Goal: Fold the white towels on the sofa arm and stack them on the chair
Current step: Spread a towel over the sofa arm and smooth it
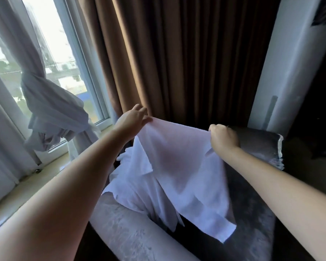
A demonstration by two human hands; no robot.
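Aloft, towel (179, 162) between hands (135, 117) (223, 137)

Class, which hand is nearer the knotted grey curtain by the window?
Left. The left hand is right of the knotted curtain; the right hand is farther right, across the towel.

head cam | wide-angle | faces forward-down | close over outstretched arms
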